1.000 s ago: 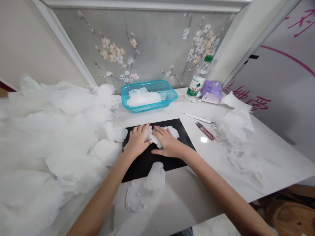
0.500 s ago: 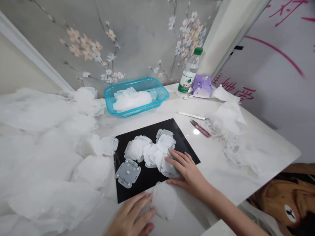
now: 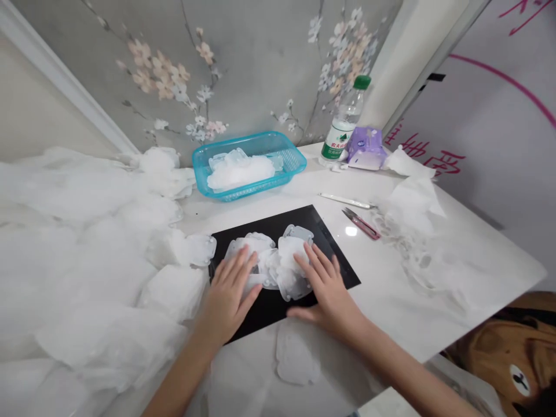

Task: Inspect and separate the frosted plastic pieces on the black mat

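Thin translucent white plastic pieces (image 3: 286, 255) with notched edges lie in a loose, overlapping heap on a black mat (image 3: 260, 317). My left hand (image 3: 232, 295) rests with fingers spread over the left part of the heap, its fingertips on the pieces there. On the heap's right side, my right hand (image 3: 325, 286) lies with its fingers apart, fingertips touching the upper pieces and the thumb over the mat. Neither hand grips anything. Just in front of the mat, a separate stack of translucent pieces (image 3: 297, 353) lies on the white table.
A large pile of white pieces (image 3: 78, 260) covers the left. Behind the mat stands a blue basket (image 3: 249, 192) holding more. To the right are a white pen-like tool (image 3: 347, 200), pink thread snips (image 3: 361, 223), plastic scraps (image 3: 430, 260), a water bottle (image 3: 341, 130) and purple wipes (image 3: 365, 147).
My left hand has moved forward from the table's near side onto the pieces on the mat. My right hand has shifted slightly with the heap. The view has tilted a little.
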A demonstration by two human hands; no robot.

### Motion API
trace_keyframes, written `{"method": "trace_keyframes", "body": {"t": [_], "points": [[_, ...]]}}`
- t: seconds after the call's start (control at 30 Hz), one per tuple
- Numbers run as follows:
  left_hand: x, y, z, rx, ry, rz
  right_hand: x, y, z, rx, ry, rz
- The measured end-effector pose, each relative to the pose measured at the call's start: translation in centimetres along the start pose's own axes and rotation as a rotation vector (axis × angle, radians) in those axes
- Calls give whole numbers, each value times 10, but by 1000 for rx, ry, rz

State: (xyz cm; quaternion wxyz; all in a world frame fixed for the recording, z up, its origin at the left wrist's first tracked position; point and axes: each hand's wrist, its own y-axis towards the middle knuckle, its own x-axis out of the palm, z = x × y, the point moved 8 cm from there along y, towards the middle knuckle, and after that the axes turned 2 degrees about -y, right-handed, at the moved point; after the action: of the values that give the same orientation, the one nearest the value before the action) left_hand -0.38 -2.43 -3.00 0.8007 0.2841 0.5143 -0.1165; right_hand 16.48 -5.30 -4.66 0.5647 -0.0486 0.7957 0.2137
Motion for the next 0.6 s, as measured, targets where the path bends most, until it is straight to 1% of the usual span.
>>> {"method": "trace_keyframes", "body": {"t": [0.03, 0.1, 0.13, 0.17, 0.2, 0.23, 0.27, 0.3, 0.33, 0.37, 0.4, 0.43, 0.47, 0.53, 0.6], "points": [[-5, -3, -9, -81, 1, 44, 0, -14, -4, -10, 20, -19], [-17, -14, -23, -226, -31, 159, -4, -43, -18, -116, 87, -37], [-19, -19, -28, -267, -50, 173, -3, -54, -26, -176, 143, -93], [-17, -22, -30, -273, -64, 141, -7, -60, -32, -228, 247, -105], [-11, -24, -29, -248, -70, 69, -10, -62, -38, -274, 378, -127], [-4, -24, -27, -198, -71, -20, -12, -57, -41, -293, 526, -160], [4, -24, -24, -141, -70, -103, -13, -47, -41, -268, 669, -199], [10, -24, -21, -97, -74, -167, -8, -33, -38, -199, 781, -274], [15, -24, -20, -77, -92, -208, -5, -15, -28, -82, 831, -267], [16, -24, -21, -86, -123, -219, -5, 4, -13, 51, 797, -182], [15, -24, -22, -118, -159, -199, -4, 22, -1, 149, 699, -129], [12, -24, -24, -158, -196, -155, -2, 37, 8, 202, 555, -115], [8, -25, -26, -197, -232, -101, -1, 50, 14, 221, 441, -100], [-1, -27, -27, -263, -295, 26, 2, 70, 15, 157, 323, -118], [-6, -24, -25, -294, -343, 137, 6, 80, 13, 105, 305, -138]]}}
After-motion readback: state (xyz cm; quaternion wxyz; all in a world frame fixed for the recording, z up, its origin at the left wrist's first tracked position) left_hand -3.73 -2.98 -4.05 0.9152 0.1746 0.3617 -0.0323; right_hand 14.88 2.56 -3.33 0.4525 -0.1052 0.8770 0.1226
